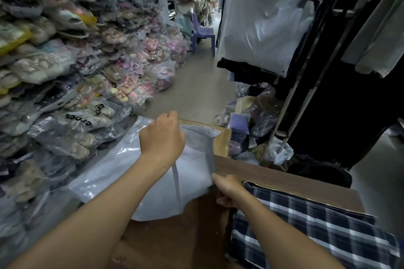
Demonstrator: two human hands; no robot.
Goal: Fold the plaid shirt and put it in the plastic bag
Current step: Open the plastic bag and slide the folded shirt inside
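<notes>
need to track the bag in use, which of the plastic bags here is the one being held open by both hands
The pale grey plastic bag on the wooden table, gripped by the left hand and right hand. The others hang or lie untouched.

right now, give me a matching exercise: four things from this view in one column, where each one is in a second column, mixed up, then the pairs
Things:
1. plastic bag
2. plaid shirt
3. purple chair
4. left hand

Places:
A. far down the aisle
B. lying folded on the table at lower right
C. held open between both hands
D. gripping the bag's far edge

Pairs: 1-C, 2-B, 3-A, 4-D. The right hand pinches the bag's near edge beside the shirt.
</notes>
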